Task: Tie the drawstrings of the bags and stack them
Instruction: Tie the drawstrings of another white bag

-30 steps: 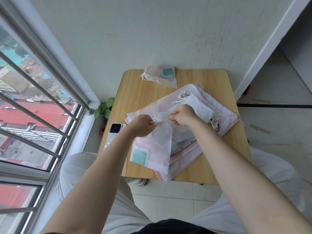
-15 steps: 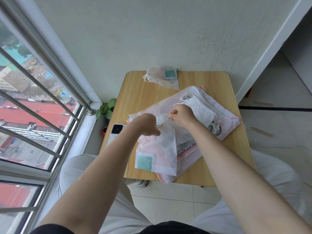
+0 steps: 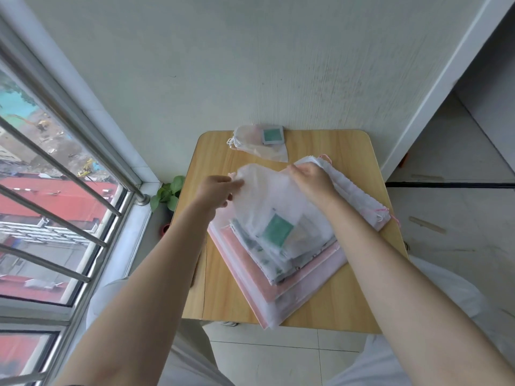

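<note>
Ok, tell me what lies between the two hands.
In the head view, only the top edge of the translucent bag spans from the left hand to the right hand; both grip it.

Small wooden table (image 3: 320, 310), centre frame, against wall.
Pile of translucent bags (image 3: 284, 257) at middle right; one small tied bag (image 3: 257, 143) near upper-left corner.

The table (image 3: 223, 296) looks like light wood with a smooth, matt surface. On the table, the top bag (image 3: 267, 207) is thin, half-transparent white cloth, soft and matt. Under it, the lowest bag (image 3: 250, 277) is pink cloth of the same kind. At the table's far edge, a small bag (image 3: 250, 143) is also sheer white fabric.
</note>
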